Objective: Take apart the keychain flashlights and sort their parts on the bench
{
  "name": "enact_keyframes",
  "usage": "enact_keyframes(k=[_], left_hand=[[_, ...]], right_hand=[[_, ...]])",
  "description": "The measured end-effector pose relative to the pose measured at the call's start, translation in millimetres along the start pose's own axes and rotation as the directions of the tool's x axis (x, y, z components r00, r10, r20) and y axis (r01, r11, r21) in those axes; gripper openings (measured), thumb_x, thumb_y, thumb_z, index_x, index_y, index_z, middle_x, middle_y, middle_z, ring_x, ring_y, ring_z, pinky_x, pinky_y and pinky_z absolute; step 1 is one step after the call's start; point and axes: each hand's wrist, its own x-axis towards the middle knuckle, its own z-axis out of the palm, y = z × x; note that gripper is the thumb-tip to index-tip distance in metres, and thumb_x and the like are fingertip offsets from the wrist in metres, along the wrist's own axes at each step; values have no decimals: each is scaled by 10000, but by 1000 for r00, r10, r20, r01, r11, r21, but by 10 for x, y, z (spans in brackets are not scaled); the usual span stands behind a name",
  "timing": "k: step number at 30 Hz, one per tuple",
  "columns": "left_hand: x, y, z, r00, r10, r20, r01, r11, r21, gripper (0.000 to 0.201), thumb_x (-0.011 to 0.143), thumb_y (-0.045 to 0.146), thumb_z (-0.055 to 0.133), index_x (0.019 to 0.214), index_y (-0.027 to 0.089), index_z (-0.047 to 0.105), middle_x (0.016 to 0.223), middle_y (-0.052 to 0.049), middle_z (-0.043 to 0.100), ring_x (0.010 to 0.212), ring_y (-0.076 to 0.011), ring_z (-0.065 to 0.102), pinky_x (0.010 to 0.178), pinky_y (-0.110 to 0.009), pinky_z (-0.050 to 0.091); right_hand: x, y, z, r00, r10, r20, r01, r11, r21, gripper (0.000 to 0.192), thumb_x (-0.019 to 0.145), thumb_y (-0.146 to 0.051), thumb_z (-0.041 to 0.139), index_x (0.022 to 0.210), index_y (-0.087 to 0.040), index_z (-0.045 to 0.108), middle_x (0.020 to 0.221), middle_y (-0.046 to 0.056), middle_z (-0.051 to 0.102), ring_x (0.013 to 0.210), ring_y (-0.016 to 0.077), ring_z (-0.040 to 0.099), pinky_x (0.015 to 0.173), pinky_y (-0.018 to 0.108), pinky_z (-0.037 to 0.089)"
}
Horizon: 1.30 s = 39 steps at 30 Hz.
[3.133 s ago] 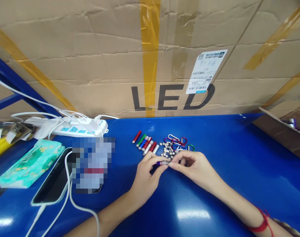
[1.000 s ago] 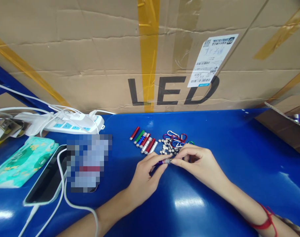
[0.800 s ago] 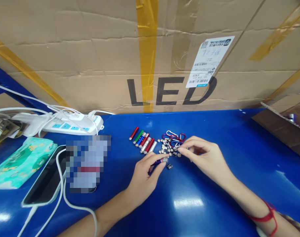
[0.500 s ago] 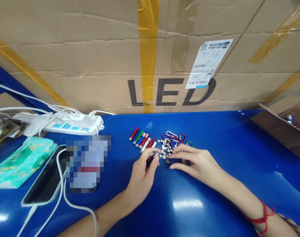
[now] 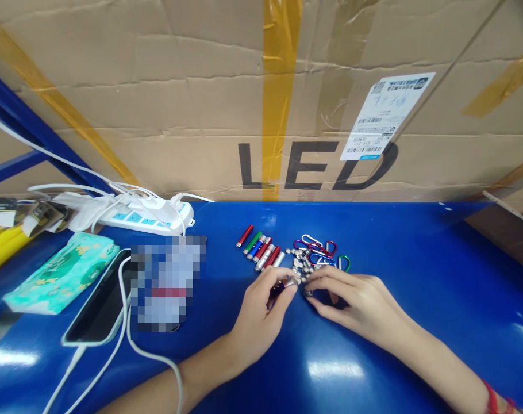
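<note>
Blue surface (image 5: 408,276) holds a row of little finished torches (image 5: 261,250), while the left hand (image 5: 261,313) pinches one more small torch (image 5: 283,284) and the right hand (image 5: 356,299), fingers curled, touches a tiny cap (image 5: 308,292) beside the loose button batteries (image 5: 300,263), so many parts are left.

The glossy flat desk (image 5: 395,287) is deep blue, and the big corrugated cardboard box (image 5: 158,115) behind it is brown with yellow tape stripes and black letters. Small metal tube torches (image 5: 261,250) lie in red, green, blue and silver; the soft tissue pack (image 5: 63,273) is mint green with a pale printed pattern.
</note>
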Motion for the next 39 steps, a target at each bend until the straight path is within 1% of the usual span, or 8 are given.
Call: enact_keyframes(k=[3,7,12,16,23,30,35,39], left_hand=[[11,12,-2,999,50,0,-50,999,1,141,896,209,469,957,177,592,924,-18,601,853,-125,554,751,-205,410],[10,10,-1,997,69,27,-69,998,-9,165,897,205,472,968,165,616,923,-31,610,835,-130,567,717,-201,426],[4,-3,-2,997,52,57,-53,999,10,190,902,218,464,992,164,622,907,-39,608,816,-145,572,640,-206,413],[13,-5,-4,996,45,72,-46,999,13,196,906,221,456,981,166,629,878,-35,607,777,-139,564,638,-210,404],[29,-9,-16,992,67,103,-73,996,51,224,919,218,419,971,159,629,752,-17,566,684,-123,524,636,-208,394],[31,-29,0,980,120,157,-132,989,64,194,906,204,449,937,148,632,730,-16,536,625,-109,488,557,-190,372],[25,-34,8,970,143,198,-162,984,81,206,905,213,440,910,146,635,714,-16,534,593,-106,469,538,-191,373],[9,-51,7,965,136,223,-155,985,73,216,907,222,438,933,151,641,679,-6,528,583,-104,468,541,-200,372]], right_hand=[[-4,-34,-4,995,18,-100,-14,999,41,24,822,-197,573,799,-195,581,837,-7,672,439,40,500,465,180,445],[-8,-55,-4,982,4,-187,0,1000,19,153,818,-171,575,688,-197,498,738,-21,670,429,45,496,440,180,431],[-15,-42,-27,982,-43,-184,39,999,-22,35,830,-175,589,848,-204,582,810,-6,686,511,64,566,499,188,470],[-15,-43,-40,981,-16,-191,18,1000,10,142,826,-172,609,963,-211,603,875,-6,681,528,52,565,524,178,475],[-15,-67,-31,988,6,-153,22,983,182,221,847,-129,579,1060,-185,601,945,29,665,861,106,629,713,196,515],[-21,-69,-12,985,-22,-170,66,964,259,184,815,-153,620,994,-149,662,883,44,647,758,97,618,614,187,501],[14,-92,-42,979,27,-203,55,921,386,86,757,-145,674,836,-118,692,759,40,647,676,96,604,601,188,497],[65,-105,-76,974,104,-201,5,879,477,52,697,-150,721,736,-132,693,664,16,644,573,84,567,500,181,455]])
